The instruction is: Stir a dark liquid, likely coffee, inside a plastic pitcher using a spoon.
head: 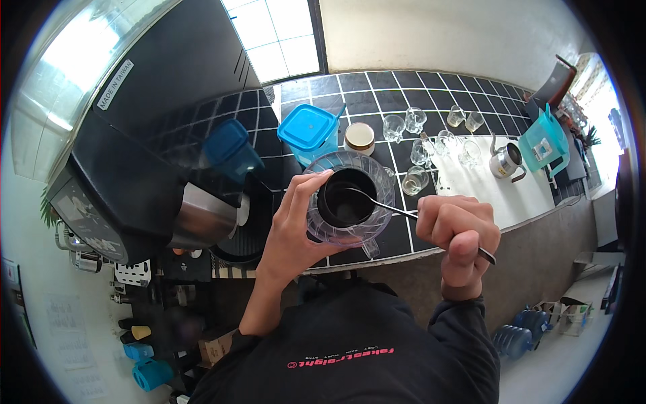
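Note:
A black cup (347,214) is in my left hand (292,222), whose fingers reach its rim on the left. The cup is at a ribbed clear plastic coffee dripper (386,202) with a small handle toward me; whether the cup rests in it or is held above it, I cannot tell. My right hand (456,230) is closed around a metal spoon (396,208), its handle end sticking out below the fist. The spoon's head dips inside the cup. The cup's dark contents are hard to make out.
A black coffee grinder (131,197) stands at left. Behind the dripper are a blue-lidded container (308,129) and a white-and-brown cup (359,139). Several glass cups (415,181), a gooseneck kettle (506,160) and a teal pitcher (544,144) stand rightward on the black-tiled counter (391,237).

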`<state>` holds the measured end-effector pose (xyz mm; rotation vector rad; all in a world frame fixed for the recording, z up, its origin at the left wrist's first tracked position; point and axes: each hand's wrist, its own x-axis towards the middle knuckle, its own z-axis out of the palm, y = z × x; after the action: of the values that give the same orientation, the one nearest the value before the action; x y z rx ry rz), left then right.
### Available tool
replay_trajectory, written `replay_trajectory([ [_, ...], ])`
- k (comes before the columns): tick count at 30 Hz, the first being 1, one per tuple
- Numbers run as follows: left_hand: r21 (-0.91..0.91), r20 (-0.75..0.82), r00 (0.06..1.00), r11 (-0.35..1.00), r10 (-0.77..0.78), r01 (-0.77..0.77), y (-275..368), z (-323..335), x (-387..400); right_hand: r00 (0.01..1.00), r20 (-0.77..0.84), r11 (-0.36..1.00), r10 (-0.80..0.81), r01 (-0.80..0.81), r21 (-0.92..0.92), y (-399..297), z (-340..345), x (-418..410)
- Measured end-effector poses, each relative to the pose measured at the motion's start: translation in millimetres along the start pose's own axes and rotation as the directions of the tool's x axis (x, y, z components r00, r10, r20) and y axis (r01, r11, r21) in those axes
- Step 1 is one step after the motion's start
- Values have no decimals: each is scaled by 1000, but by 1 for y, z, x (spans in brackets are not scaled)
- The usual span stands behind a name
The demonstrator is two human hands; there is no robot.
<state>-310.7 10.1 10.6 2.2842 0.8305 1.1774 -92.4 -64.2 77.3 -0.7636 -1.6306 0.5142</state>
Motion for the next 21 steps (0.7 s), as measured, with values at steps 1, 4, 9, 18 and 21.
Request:
replay_trajectory([
  [1,1,2,1000,1000,2,-2,1,0,0,1000,0,1000,0,0,-1,-1,0,1],
  [4,8,3,1000,1000,1,-1,1,0,0,999,7,999,-50,50,15,0,-2,6],
  [9,-17,8,1000,1000,-16,16,1,2,-1,992,123,997,32,-41,66,8,-3,23],
  [18,-24,-11,1000,1000,-14,14,-2,2,1,975,222,1000,8,-3,-22,21,5,38],
  [21,-31,-9,1000,999,-12,11,-2,3,0,973,228,996,-32,49,-71,19,5,42],
])
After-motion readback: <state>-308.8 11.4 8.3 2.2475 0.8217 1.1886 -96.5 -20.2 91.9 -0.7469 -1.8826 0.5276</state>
